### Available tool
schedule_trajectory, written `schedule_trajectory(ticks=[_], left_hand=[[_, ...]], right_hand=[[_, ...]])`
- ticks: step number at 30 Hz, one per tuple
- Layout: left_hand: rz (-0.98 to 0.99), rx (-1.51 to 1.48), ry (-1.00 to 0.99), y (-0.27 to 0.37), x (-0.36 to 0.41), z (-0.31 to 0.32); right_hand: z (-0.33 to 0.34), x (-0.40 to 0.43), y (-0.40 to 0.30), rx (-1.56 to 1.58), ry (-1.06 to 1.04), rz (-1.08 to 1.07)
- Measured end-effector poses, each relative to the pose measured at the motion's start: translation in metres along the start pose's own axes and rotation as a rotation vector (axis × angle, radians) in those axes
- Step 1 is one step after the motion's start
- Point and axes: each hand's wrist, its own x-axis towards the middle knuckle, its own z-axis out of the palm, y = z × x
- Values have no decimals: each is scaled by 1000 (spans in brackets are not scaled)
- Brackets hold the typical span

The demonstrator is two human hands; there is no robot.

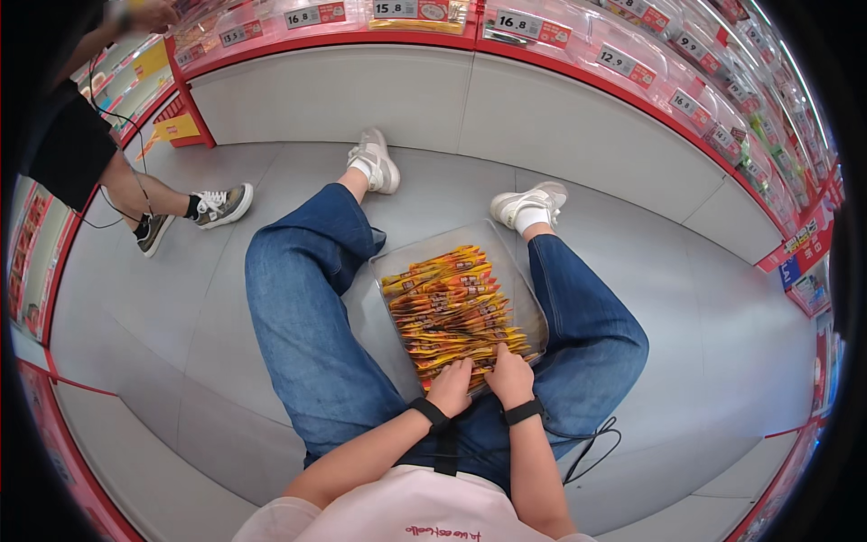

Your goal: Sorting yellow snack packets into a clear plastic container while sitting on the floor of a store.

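Between my bent legs on the floor sits a clear plastic bin (504, 254). It holds rows of small yellow, orange and red snack packets (450, 305), standing on edge and packed close together. A bare strip of the bin shows along its far and right sides. At the near end of the rows, my left hand (452, 387) touches the packets with its fingertips. My right hand (511, 377) is just beside it, index finger stretched forward over the packets at the near right. The fingers partly hide what they touch, so a grip is not certain. Both wrists wear black bands.
Ahead stands a red-edged store shelf (325, 40) with clear bins and price tags above a white base panel (339, 95). Another person (152, 190) stands at the left, with a cable hanging down. A black cable (596, 440) loops beside my right thigh.
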Motion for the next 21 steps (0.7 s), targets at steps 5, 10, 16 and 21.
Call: schedule_trajectory(ticks=[5, 10, 16, 21], left_hand=[[-9, -142, -95, -15, -1, -14], [-64, -32, -78, -43, -15, -41], [-239, 179, 336, -54, -11, -54], [-247, 200, 388, -46, -16, -48]], right_hand=[[-8, -7, -7, -10, -55, -36], [0, -18, -13, 120, -71, -97], [12, -28, -29, 134, -62, -427], [8, -35, -32, 56, -38, -452]])
